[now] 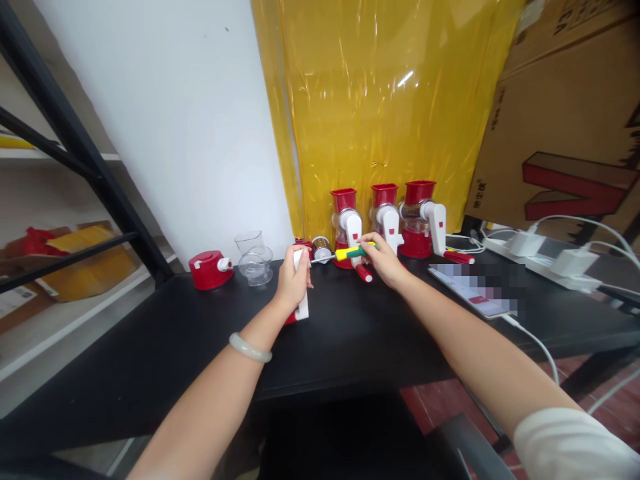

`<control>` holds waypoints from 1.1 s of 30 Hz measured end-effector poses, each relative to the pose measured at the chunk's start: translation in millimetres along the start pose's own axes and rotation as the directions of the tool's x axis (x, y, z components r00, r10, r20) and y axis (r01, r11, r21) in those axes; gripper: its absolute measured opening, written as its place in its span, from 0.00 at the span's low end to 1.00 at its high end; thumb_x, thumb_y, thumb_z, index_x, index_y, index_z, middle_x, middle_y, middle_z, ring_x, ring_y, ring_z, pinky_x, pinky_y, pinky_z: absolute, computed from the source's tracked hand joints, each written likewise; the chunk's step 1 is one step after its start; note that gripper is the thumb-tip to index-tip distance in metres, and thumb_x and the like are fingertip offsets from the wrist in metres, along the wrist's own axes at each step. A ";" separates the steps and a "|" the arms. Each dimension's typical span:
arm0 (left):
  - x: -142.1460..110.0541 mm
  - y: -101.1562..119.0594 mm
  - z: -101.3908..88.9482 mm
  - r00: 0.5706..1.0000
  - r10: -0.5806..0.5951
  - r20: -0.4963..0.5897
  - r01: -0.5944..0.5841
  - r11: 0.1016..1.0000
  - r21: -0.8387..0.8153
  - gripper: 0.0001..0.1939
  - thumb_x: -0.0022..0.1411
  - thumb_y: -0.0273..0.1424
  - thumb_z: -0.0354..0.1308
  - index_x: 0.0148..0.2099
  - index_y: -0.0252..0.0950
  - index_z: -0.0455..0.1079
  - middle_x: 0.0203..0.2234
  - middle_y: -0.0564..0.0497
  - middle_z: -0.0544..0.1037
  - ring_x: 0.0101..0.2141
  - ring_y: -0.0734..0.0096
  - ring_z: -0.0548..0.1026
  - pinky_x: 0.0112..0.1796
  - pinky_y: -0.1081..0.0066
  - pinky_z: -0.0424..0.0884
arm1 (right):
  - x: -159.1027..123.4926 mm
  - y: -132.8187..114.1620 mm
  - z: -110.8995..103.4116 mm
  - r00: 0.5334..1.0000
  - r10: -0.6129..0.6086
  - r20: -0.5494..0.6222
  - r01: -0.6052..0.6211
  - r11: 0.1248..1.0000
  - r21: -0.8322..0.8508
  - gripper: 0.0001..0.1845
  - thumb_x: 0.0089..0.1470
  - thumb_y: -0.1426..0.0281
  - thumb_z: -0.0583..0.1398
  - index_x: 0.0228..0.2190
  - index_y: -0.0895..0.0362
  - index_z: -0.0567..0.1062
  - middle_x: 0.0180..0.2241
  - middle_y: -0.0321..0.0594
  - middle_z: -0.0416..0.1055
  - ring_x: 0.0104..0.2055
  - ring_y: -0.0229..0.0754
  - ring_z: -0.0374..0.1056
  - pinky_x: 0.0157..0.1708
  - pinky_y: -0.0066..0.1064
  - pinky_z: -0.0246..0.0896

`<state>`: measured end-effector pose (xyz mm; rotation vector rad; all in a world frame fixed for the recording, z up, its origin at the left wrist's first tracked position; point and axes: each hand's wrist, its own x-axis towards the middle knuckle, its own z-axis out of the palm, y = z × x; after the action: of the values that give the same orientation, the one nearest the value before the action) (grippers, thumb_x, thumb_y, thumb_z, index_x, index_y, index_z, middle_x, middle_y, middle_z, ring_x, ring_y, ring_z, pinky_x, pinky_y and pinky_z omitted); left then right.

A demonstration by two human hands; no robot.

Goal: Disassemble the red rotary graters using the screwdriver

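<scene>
My left hand (293,283) is closed around a white crank handle (303,308) with a red part at its lower end, held above the black table. In my right hand (385,260) is a screwdriver (347,253) with a yellow and green grip. Its metal shaft points left and reaches the upper part of the crank handle; the tip's exact contact is hidden by my left fingers. Behind my hands lies a metal grater drum (321,248). A red base (211,269) and a clear plastic housing (254,259) stand to the left.
Three red and white rotary graters (387,217) stand along the back. On the right are a phone (467,290) on a cable, a power strip (545,263) with chargers, and a large cardboard box (560,127). Shelves (70,320) are at the left.
</scene>
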<state>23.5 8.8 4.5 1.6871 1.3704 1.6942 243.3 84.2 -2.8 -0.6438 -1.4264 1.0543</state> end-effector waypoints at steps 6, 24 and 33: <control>-0.6 1.2 0.3 1.000 0.002 0.011 -0.002 1.000 0.008 0.18 0.69 0.49 0.49 0.47 0.41 0.65 0.18 0.61 0.65 0.16 0.75 0.67 0.18 0.76 0.70 | 1.3 -0.9 -0.6 0.999 0.035 -0.017 -0.033 0.995 0.090 0.17 0.45 0.59 0.66 0.35 0.52 0.70 0.33 0.33 0.67 0.29 0.35 0.63 0.27 0.28 0.61; 1.2 -0.2 -0.1 1.000 -0.023 -0.016 0.024 0.999 0.037 0.18 0.68 0.48 0.49 0.47 0.40 0.65 0.18 0.61 0.65 0.16 0.75 0.68 0.17 0.76 0.70 | -0.1 -1.9 0.5 0.999 -0.037 0.017 0.038 0.998 -0.042 0.21 0.51 0.48 0.63 0.32 0.53 0.69 0.20 0.28 0.62 0.19 0.32 0.57 0.19 0.27 0.51; 0.8 -0.9 0.0 1.000 -0.013 0.005 0.013 0.998 0.056 0.17 0.68 0.48 0.49 0.47 0.40 0.65 0.19 0.60 0.66 0.16 0.75 0.68 0.18 0.75 0.70 | 1.7 0.5 -0.6 0.999 0.038 0.000 -0.037 0.993 0.108 0.17 0.46 0.59 0.64 0.36 0.52 0.69 0.32 0.32 0.66 0.28 0.35 0.63 0.26 0.28 0.60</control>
<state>23.1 9.9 4.2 1.7079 1.4362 1.6573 243.5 86.0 -2.6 -0.5954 -1.3504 1.1516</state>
